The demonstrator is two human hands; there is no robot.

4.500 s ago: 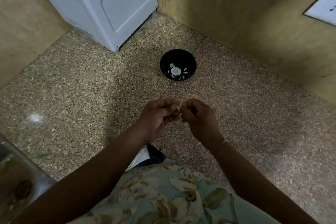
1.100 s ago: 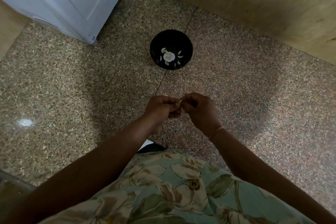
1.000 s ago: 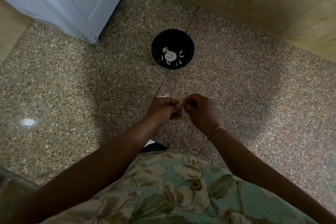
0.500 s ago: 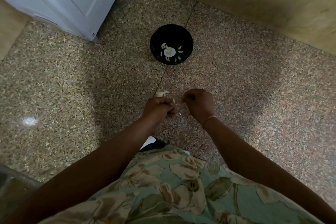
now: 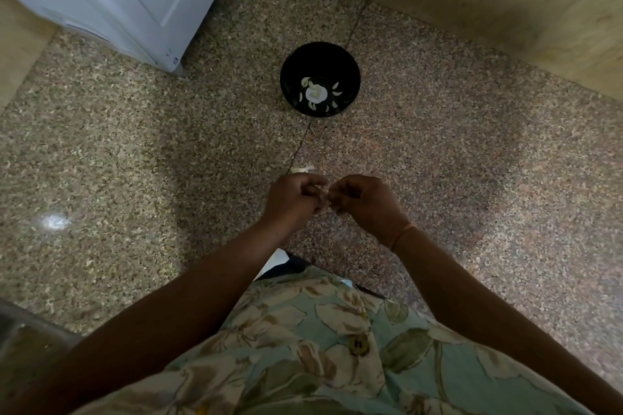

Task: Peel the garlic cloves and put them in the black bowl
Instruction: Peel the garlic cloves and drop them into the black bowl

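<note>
Both hands have drawn back together since half a second ago: the left hand [image 5: 292,200] and right hand [image 5: 369,204] meet fingertip to fingertip, each pinching the small garlic clove [image 5: 324,201] above the speckled tabletop [image 5: 135,162]. Just beyond the left hand lies a pale scrap of peel [image 5: 302,170]. Farther off stands the black bowl [image 5: 351,77], with peeled cloves [image 5: 337,93] in its bottom.
</note>
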